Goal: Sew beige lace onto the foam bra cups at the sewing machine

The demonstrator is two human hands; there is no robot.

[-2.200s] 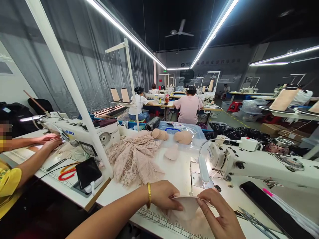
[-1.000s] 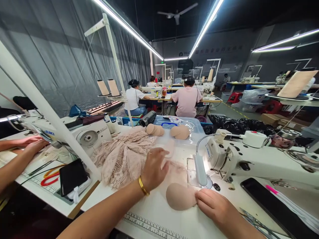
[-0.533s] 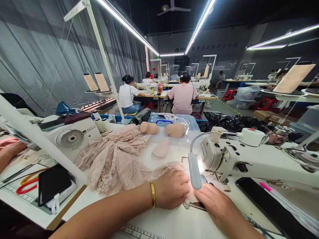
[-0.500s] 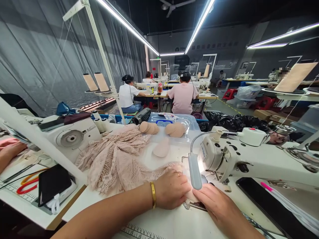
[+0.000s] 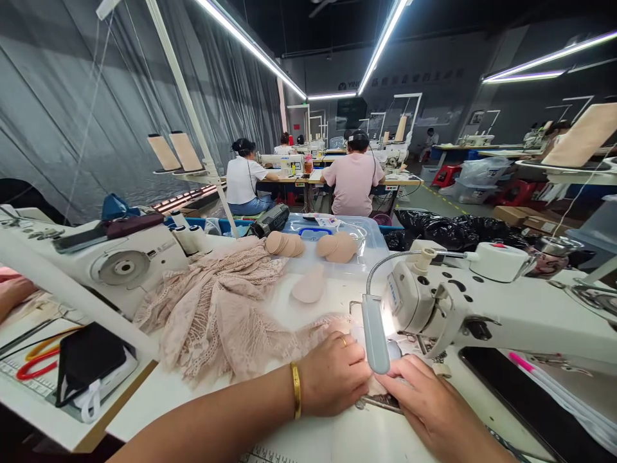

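Beige lace fabric (image 5: 226,308) lies in a loose heap on the left of the white sewing table and runs to the sewing machine (image 5: 486,299). My left hand (image 5: 333,376), with a gold bangle on its wrist, is closed on the fabric's near end with curled fingers. Just to its right, my right hand (image 5: 424,389) pinches the fabric's edge by the needle area. A grey lamp head (image 5: 375,334) on a bendy neck hides the needle and part of the cloth between my hands.
Beige pads (image 5: 284,244) sit in stacks on a clear plastic box lid (image 5: 371,235) behind the work; a single pad (image 5: 308,286) lies nearer. A black phone (image 5: 525,392) and a pink-tipped pen (image 5: 518,361) rest at right. Another machine (image 5: 123,260) stands left. Co-workers sit ahead.
My view has tilted and shifted slightly. Both hands stay at the machine, holding the lace fabric; the right hand's fingers look a little more bent.
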